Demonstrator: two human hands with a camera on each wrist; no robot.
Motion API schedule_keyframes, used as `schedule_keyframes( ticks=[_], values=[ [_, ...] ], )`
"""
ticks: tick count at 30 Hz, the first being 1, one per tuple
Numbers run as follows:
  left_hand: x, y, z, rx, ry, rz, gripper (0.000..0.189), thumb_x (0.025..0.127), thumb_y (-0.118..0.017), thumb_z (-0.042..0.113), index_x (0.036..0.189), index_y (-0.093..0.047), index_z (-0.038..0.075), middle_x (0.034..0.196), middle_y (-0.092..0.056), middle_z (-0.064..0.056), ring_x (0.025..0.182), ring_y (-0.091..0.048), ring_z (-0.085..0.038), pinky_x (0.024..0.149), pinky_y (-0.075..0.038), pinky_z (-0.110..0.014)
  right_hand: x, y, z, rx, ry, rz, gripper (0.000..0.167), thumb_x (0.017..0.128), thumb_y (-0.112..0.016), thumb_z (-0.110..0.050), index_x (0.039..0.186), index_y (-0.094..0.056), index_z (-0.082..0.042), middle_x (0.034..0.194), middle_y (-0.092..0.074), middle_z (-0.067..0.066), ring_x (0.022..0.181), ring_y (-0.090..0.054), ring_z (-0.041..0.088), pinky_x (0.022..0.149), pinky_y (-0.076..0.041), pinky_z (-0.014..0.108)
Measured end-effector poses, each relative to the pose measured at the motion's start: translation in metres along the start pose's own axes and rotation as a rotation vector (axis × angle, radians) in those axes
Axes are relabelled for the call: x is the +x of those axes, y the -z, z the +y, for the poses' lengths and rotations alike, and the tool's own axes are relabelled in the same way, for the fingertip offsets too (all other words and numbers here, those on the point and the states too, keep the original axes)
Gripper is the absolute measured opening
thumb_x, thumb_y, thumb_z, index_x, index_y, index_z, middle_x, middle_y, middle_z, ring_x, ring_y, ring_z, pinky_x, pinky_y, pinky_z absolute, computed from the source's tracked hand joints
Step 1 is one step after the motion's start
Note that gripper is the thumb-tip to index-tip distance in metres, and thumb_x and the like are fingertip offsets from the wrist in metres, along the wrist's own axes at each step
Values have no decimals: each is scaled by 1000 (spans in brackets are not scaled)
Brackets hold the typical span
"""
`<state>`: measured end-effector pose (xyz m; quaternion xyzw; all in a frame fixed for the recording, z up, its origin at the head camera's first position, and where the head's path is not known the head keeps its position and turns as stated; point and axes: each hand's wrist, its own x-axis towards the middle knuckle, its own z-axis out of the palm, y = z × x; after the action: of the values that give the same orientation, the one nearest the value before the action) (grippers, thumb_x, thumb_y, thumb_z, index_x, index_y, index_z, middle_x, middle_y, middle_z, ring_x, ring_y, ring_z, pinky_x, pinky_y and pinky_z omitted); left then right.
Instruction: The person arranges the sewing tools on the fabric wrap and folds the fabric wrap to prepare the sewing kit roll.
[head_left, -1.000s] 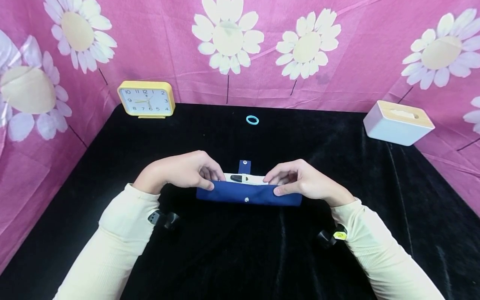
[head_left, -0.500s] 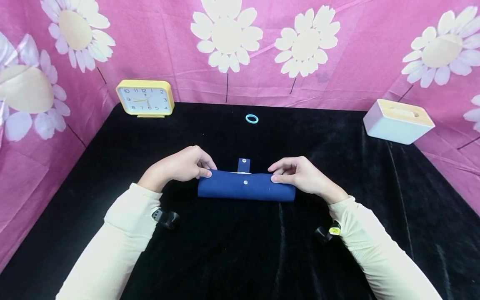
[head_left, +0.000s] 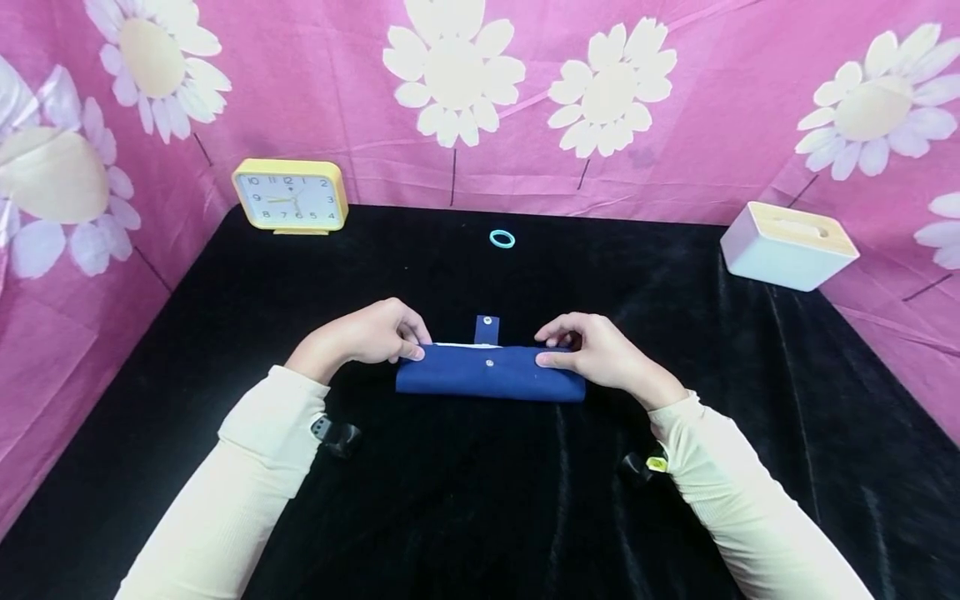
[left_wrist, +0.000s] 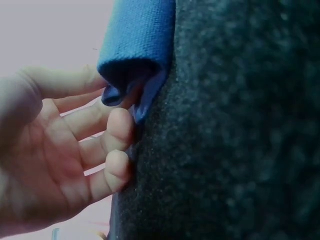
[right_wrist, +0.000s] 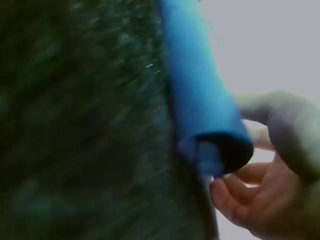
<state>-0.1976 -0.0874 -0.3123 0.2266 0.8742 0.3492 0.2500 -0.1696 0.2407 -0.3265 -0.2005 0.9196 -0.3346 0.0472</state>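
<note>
A rolled-up blue fabric case [head_left: 480, 379] lies crosswise on the black cloth in the head view, with a metal snap on its near face. A short strap [head_left: 487, 330] with another snap sticks out from its far side. Along the far edge shows a thin strip of something white [head_left: 467, 345], mostly hidden. My left hand [head_left: 378, 332] pinches the left end, thumb in front and fingers behind. At the other end my right hand [head_left: 596, 350] grips the roll likewise. Both wrist views show the roll's hollow ends, at the left end [left_wrist: 137, 45] and the right end [right_wrist: 202, 90].
Black velvety cloth [head_left: 450, 500] covers the table. Behind the case lies a light-blue ring [head_left: 502, 239]. A yellow clock [head_left: 291, 197] stands at the back left, a white tissue box [head_left: 787, 246] with a wooden lid at the back right. Pink flowered fabric [head_left: 525, 179] hangs behind.
The near side of the case has been rolled away from me over the white thing, whose black mark is now covered. Its near snap sits farther back. In the last half second little has moved.
</note>
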Motion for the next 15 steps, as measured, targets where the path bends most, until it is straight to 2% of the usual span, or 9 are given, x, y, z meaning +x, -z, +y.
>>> schedule_keyframes(
  ticks=[3, 6, 11, 15],
  values=[
    [-1, 0, -1, 0, -4, -7, 12, 89, -70, -1, 101, -73, -1, 78, -67, -4, 61, -55, -15, 66, -47, -27, 4, 0, -13, -12, 28, 49, 31, 80, -84, -9, 109, -74, -3, 99, -73, 10, 90, -65, 22, 75, -50, 29],
    [0, -1, 0, 20, -30, -14, 11, 90, -68, -1, 100, -73, 0, 78, -66, -5, 60, -54, -15, 66, -47, -27, 11, -4, -30, 5, -11, 72, 32, 83, -79, -8, 113, -72, 0, 100, -74, 13, 90, -68, 24, 77, -52, 31],
    [-2, -1, 4, 59, -44, -12, 12, 90, -68, -1, 100, -73, 1, 79, -67, -6, 60, -55, -14, 65, -48, -27, 33, -17, -48, -21, -167, -15, 44, 91, -71, -22, 128, -65, 0, 100, -76, 12, 92, -71, 23, 88, -53, 38],
    [-3, -1, 5, 68, -34, -1, 13, 89, -69, 0, 101, -74, 1, 79, -69, -6, 60, -56, -14, 65, -49, -27, 47, -27, -50, -1, -233, -52, 51, 93, -70, -24, 136, -58, 0, 101, -76, 13, 92, -69, 22, 91, -51, 38]
  ],
)
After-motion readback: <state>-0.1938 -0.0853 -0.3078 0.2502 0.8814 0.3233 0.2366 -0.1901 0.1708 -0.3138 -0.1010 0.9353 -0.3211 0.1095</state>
